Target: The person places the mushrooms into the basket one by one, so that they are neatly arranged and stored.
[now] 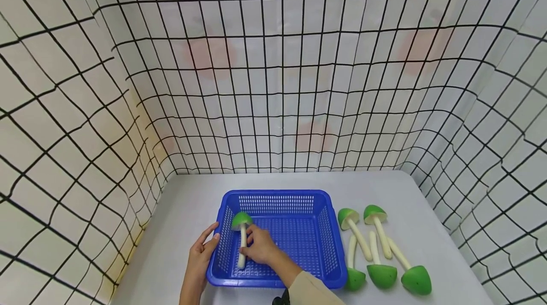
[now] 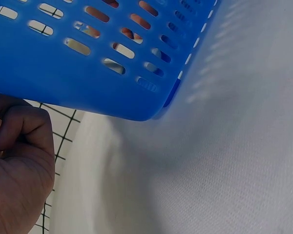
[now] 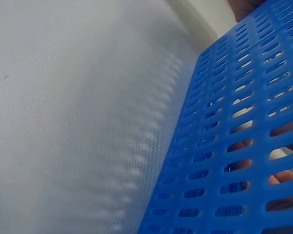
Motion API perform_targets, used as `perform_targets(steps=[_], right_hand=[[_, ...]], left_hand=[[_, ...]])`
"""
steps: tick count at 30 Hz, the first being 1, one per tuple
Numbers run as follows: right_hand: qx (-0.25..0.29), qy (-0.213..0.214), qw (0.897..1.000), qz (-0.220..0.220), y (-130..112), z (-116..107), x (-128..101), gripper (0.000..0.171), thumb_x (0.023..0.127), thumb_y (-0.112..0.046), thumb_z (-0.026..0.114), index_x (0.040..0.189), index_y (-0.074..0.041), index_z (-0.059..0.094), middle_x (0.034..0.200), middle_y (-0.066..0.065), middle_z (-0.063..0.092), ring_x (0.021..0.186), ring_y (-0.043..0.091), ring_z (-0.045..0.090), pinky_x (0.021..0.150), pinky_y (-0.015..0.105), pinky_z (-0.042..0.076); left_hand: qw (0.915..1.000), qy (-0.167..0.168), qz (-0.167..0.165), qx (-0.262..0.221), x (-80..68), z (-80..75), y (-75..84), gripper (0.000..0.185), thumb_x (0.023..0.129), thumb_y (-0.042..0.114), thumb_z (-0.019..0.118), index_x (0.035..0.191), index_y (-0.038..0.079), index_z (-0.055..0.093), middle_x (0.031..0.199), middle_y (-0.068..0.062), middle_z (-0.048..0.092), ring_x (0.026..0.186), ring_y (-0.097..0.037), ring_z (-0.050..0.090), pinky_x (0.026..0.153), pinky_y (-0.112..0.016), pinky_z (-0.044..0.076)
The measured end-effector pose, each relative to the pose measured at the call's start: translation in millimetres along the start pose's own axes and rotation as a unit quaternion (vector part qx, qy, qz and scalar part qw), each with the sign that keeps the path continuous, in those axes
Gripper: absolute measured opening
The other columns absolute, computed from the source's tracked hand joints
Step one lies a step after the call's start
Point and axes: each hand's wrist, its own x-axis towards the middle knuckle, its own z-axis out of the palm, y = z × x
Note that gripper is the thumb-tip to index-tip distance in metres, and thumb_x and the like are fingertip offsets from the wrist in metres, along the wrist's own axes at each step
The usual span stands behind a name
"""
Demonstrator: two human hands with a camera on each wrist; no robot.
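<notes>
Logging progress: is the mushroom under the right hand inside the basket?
Inside: the toy mushroom lies within the blue basket, right hand on its stem.

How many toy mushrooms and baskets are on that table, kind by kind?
Green-capped toy mushrooms: 6, one in the basket, five on the table
Blue basket: 1
Total: 7
</notes>
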Motion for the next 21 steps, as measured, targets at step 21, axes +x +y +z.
perform_targets(steps=[21], right_hand=[[-0.071, 0.001, 0.997, 0.009, -3.9, -5.4, -4.6, 0.046, 0.089, -0.018, 0.079, 0.126, -0.003, 0.058, 0.1, 0.006, 0.068, 0.083, 0.016, 0.063, 0.078, 0.038, 0.056]], left_hand=[[0.9999, -0.009, 0.0, -0.011, -1.7, -0.1, 3.0, 0.065, 0.095, 0.052, 0.07, 0.151, 0.024, 0.052, 0.13, -0.021, 0.069, 0.098, -0.028, 0.075, 0.08, -0.043, 0.063]])
